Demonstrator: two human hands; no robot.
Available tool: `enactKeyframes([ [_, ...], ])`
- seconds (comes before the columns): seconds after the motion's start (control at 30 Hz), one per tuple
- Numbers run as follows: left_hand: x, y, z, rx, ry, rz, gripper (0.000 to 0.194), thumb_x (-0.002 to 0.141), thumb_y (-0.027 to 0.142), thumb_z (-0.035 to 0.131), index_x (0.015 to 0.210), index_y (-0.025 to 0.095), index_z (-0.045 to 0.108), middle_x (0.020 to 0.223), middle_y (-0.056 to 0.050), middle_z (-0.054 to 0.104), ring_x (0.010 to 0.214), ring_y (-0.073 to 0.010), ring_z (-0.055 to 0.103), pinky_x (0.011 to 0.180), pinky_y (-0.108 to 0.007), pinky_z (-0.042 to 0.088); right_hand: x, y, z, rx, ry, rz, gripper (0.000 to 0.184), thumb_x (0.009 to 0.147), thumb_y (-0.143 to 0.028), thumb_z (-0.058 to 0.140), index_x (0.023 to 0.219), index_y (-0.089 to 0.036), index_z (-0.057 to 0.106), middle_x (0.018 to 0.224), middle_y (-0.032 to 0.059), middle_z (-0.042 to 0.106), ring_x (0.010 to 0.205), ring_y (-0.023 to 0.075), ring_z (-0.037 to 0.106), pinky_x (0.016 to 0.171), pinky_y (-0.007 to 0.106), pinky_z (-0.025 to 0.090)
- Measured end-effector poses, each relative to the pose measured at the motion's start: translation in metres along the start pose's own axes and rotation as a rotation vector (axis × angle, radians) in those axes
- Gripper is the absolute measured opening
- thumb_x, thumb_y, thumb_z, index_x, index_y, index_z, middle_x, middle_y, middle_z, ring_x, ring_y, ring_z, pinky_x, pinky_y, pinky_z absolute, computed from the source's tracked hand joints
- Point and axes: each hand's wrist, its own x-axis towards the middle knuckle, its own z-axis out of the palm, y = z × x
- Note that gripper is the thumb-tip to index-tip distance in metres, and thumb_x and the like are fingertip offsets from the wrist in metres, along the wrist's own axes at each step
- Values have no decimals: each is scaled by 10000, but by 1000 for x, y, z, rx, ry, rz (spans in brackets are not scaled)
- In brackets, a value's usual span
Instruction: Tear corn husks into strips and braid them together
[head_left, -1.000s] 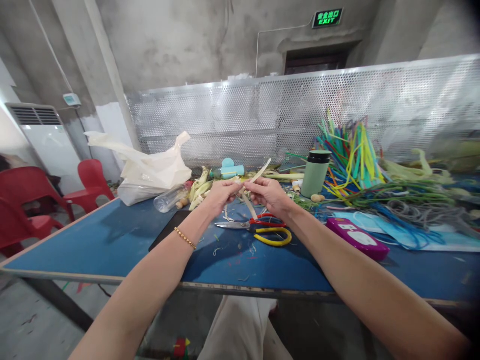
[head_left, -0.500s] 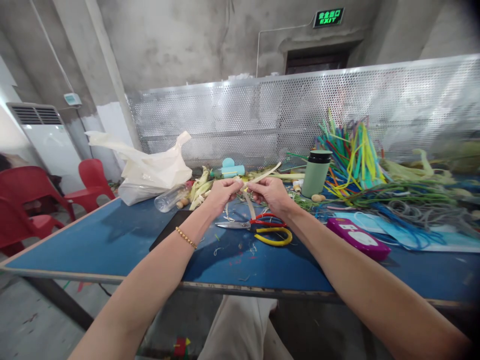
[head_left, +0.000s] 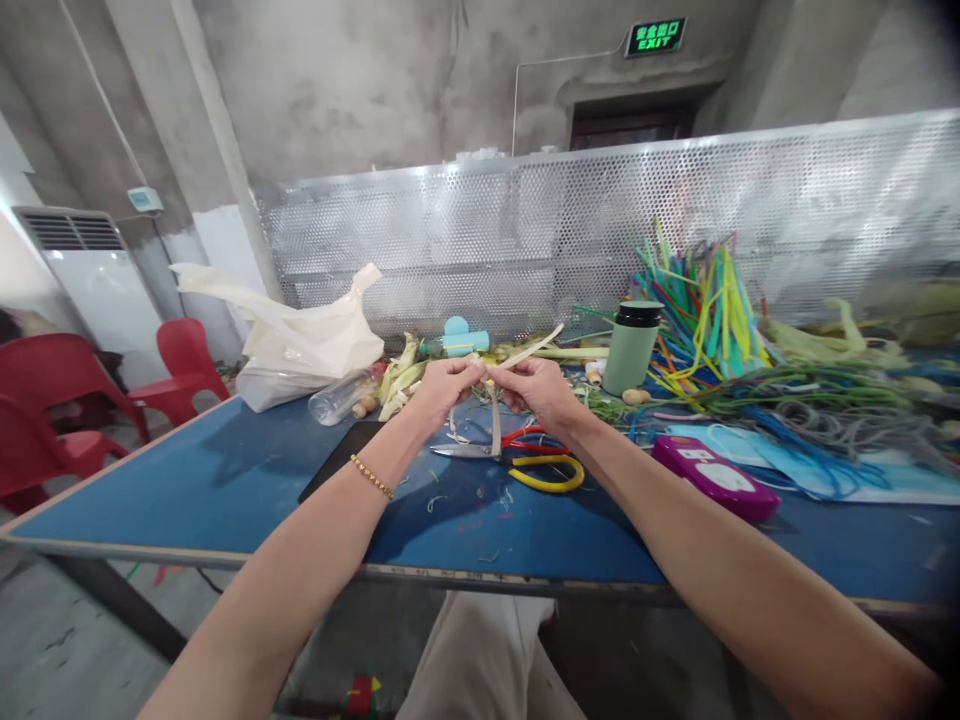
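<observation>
Over the blue worktop point(head_left: 225, 490), I see both hands point(head_left: 499, 385) pinching a pale strip point(head_left: 534, 347) above the scissors point(head_left: 540, 462).

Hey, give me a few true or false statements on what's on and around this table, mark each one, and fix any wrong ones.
1. Both hands pinch a pale strip. True.
2. The bracelet is on the right wrist. False: the bracelet is on the left wrist.
3. The green bottle stands upright. True.
4. The scissors are in the right hand. False: the scissors lie on the blue table.
5. The red chairs are right of the table. False: the red chairs are on its left.
</observation>
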Motion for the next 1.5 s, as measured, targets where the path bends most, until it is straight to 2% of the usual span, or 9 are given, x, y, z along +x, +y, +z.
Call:
enactKeyframes([
  [0.13,1,-2,-2,-41,-65,-29,376,702,484,703,651,130,589,552,21,478,475,-51,333,469,-242,190,0,2,-1,-1,-7,-45,328,649,-426,765,700,-132,630,449,-28,530,391,74,444,370,200,345],
  [0.27,4,-5,-6,-5,-130,-22,365,609,438,787,667,127,607,560,31,476,498,-55,363,485,-234,220,1,2,-3,-3,1,-44,294,669,-408,742,686,-146,610,461,-23,540,394,81,461,373,206,357],
  [0.6,3,-4,-5,67,-115,18,369,586,419,798,674,106,625,567,23,492,493,-49,339,488,-238,214,3,4,-3,-67,68,-48,271,674,-365,736,612,-151,582,448,-17,531,383,79,448,360,206,348],
  [0.77,2,-3,-3,-2,-176,57,390,624,421,783,800,108,631,592,35,487,506,-51,352,495,-225,239,1,3,-1,-41,40,-39,321,673,-439,742,691,-142,621,548,-1,586,427,82,484,375,207,369],
  [0.93,0,1,0,101,-157,81,499,596,392,807,969,109,636,598,37,528,517,-56,386,505,-210,275,-2,0,2,-13,-26,-68,357,623,-435,784,733,-120,656,483,-26,531,428,70,433,396,209,333],
  [1.03,0,2,1,105,-147,62,415,647,406,768,904,102,651,674,-14,599,576,-83,493,568,-230,372,0,1,-1,4,8,-94,337,646,-423,770,734,-121,650,465,-34,516,424,69,422,403,212,319],
  [1.13,1,3,0,119,-71,34,304,689,380,731,775,102,644,673,-33,614,586,-100,545,594,-252,416,3,2,-4,33,47,-90,333,642,-416,771,750,-130,639,470,-41,514,421,72,428,403,212,318],
  [1.23,0,4,0,150,-18,32,228,696,318,720,722,112,626,641,-24,611,562,-104,560,573,-251,422,3,2,-4,47,32,-75,339,633,-423,774,744,-139,626,484,-39,521,422,72,428,402,214,314],
  [1.5,1,2,0,275,-1,102,164,722,271,664,673,120,622,532,-17,590,506,-106,517,526,-241,388,-1,-1,-2,-39,-14,-119,323,658,-423,761,664,-158,576,450,-43,495,416,71,405,408,219,308],
])
